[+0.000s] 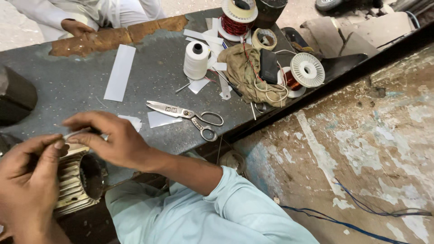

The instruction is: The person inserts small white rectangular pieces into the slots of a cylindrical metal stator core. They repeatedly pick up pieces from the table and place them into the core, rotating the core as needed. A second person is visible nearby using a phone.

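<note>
1. White paper strip (74, 133) is pinched between both hands just above the ribbed motor shell (74, 180), kept taut for handling.
2. Left hand (27, 180) and right hand (108, 138) each clench one end.
3. Scissors (185, 115) lie within reach on the desk (68, 86).

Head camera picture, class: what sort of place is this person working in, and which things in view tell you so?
Probably a small motor-rewinding or electrical repair workshop. A finned metal motor housing sits under the hands, spools of copper wire lie on the worn grey bench, and scissors lie among cut strips of white insulating paper.
</note>
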